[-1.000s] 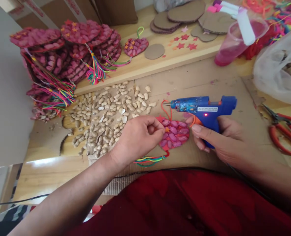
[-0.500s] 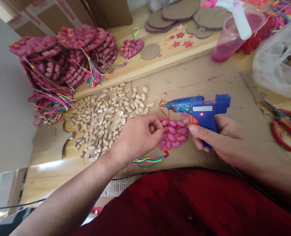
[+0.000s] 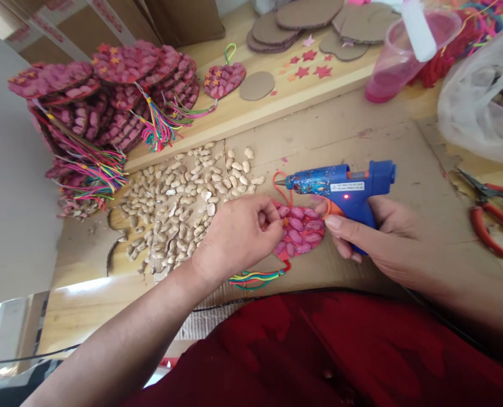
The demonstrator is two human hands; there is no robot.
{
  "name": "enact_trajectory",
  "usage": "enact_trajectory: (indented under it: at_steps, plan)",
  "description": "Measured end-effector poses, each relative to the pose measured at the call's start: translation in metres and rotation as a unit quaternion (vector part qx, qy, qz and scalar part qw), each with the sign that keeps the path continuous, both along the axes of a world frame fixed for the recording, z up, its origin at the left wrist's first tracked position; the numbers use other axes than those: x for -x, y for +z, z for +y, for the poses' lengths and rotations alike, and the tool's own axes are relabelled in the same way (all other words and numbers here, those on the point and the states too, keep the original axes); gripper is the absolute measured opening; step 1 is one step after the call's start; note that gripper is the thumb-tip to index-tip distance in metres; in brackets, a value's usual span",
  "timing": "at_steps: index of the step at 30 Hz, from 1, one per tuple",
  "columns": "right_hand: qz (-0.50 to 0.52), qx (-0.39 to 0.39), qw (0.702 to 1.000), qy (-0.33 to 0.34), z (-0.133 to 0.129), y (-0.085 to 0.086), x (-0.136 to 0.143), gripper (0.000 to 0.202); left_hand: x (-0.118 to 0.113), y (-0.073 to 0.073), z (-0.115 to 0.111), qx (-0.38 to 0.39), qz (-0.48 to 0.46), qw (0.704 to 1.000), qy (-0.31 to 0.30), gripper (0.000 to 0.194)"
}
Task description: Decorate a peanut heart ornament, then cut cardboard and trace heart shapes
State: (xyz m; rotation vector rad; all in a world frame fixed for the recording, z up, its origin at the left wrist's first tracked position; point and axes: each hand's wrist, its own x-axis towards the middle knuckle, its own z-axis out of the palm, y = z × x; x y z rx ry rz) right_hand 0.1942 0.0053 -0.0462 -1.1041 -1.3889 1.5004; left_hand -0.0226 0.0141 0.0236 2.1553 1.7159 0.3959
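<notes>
My left hand [image 3: 249, 226] is closed in a pinch at the left edge of a red piece [image 3: 300, 229] covered with pink peanuts; its fingertips are near a small orange star [image 3: 286, 221]. My right hand [image 3: 361, 229] is wrapped round the handle of a blue glue gun [image 3: 340, 182], its red light lit and its nozzle pointing left above the piece. An orange loop of cord rises from the top of the piece. A multicoloured tassel [image 3: 257, 277] hangs off its lower side.
Loose peanuts [image 3: 187, 198] lie to the left. Finished pink pieces [image 3: 124, 96] are stacked at the back left. Along the wooden ledge lie foam stars [image 3: 309, 55] and cardboard discs [image 3: 257, 86]. A pink cup [image 3: 398, 56], a plastic bag [image 3: 467, 113] and red-handled pliers [image 3: 495, 209] are on the right.
The whole view has shifted slightly. Both hands, the glue gun and the peanut piece keep the same arrangement.
</notes>
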Motion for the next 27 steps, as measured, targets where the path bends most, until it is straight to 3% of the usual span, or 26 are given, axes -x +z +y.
enact_trajectory:
  at_steps: [16,18,21,24,27]
  plan:
    - [-0.003,0.002,1.000,-0.004,-0.001,0.002,0.000,0.034,0.000,-0.001,-0.003,0.007,-0.022,1.000,0.019,0.004]
    - [-0.003,0.003,1.000,-0.007,-0.001,0.002,0.001,0.033,0.005,-0.003,-0.008,-0.034,-0.034,0.999,0.000,0.006]
    - [0.006,0.003,1.000,-0.017,-0.002,-0.001,0.001,0.031,0.014,-0.008,-0.020,-0.160,-0.016,0.984,-0.070,0.015]
    - [0.020,0.008,1.000,-0.022,-0.002,-0.003,0.001,0.032,0.021,-0.014,-0.034,-0.279,0.083,0.947,-0.136,0.026]
    - [0.018,0.010,0.999,-0.024,-0.001,-0.004,0.001,0.032,0.023,-0.023,-0.045,-0.327,0.174,0.915,-0.159,0.032]
